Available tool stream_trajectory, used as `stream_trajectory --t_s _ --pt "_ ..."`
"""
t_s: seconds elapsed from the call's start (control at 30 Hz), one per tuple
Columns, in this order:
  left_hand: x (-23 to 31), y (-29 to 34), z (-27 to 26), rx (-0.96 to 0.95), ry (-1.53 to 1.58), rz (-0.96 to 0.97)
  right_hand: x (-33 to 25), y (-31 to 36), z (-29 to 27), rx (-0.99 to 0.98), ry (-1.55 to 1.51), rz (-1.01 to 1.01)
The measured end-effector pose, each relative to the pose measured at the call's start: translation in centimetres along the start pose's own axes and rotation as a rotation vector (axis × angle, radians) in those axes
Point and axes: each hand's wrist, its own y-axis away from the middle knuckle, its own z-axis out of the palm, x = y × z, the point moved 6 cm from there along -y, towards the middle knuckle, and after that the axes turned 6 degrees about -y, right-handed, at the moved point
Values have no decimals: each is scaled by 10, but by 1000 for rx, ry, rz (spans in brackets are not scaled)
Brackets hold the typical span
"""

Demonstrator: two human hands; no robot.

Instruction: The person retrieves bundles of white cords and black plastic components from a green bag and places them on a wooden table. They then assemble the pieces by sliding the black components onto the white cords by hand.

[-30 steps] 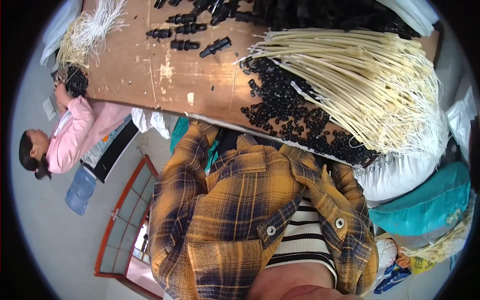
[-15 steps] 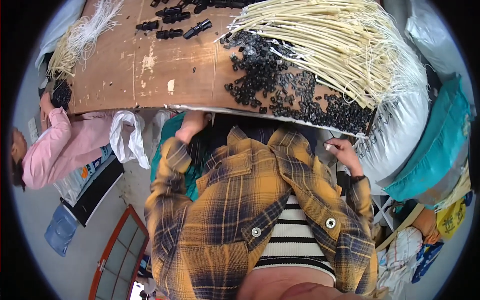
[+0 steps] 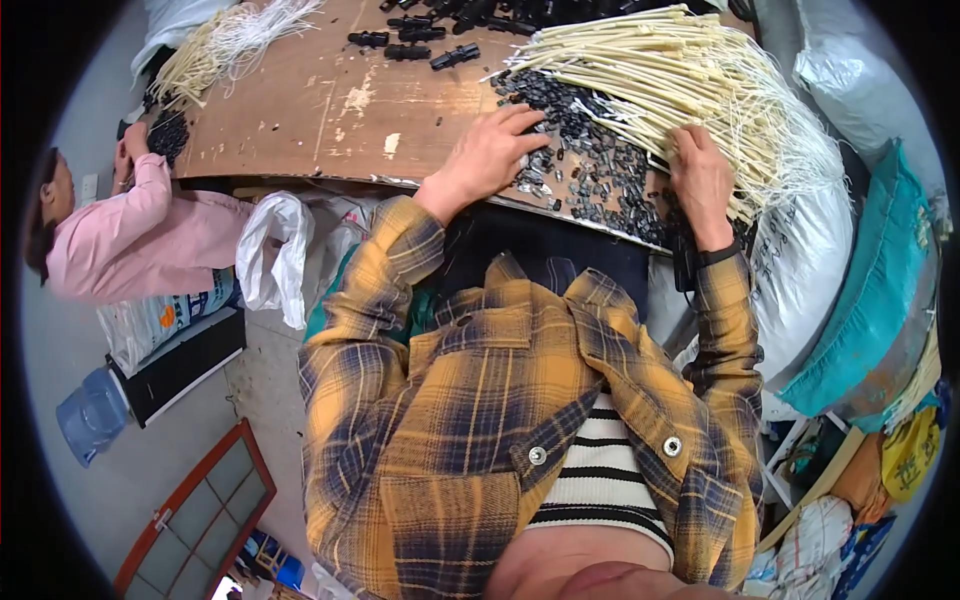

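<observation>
Two bare hands are at work at the edge of a brown table point(image 3: 290, 125) near the top of the frame. The left hand point(image 3: 490, 152), a bit above the middle, is partly open. Its fingers are bent and a little apart, and their tips reach into a messy pile of small black pieces point(image 3: 605, 182). I cannot tell if it has picked one up. The right hand point(image 3: 702, 178), in the upper right, has its fingers curled in at the lower edge of a big bunch of cream cords point(image 3: 665, 75). I cannot tell if it is gripping a cord or a black piece. There is a dark band point(image 3: 718, 254) on that wrist. The small black pieces lie between the two hands, and the cords spread above them, with thin white strings at their right ends. Bigger black parts point(image 3: 455, 57) lie at the top middle. A white sack point(image 3: 800, 255) and a teal bag point(image 3: 850, 310) sit on the right side. In the upper left, a person in pink point(image 3: 150, 235) is beside the table, close to another bunch of cords point(image 3: 197, 68) and a small dark pile point(image 3: 168, 137).
</observation>
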Motion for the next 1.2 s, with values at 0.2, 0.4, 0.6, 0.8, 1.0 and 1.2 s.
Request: stream_trajectory --t_s 0.2,0.4,0.6,0.8,1.0,1.2 --pt "-101 11 -9 193 29 -468 2 -11 2 -55 130 -51" --pt "-136 -21 5 -176 -183 -599 -58 -14 -21 -34 -209 -286" --pt "-117 -10 11 54 448 -635 -60 -23 12 -166 -678 197" --pt "-85 -20 -2 -34 932 -488 -71 -41 26 -216 -594 84" --pt "-59 -35 -2 -51 500 -174 -96 -39 27 -261 -271 -243" --pt "-41 -39 -29 225 321 -73 -55 -45 11 -298 -282 -41"
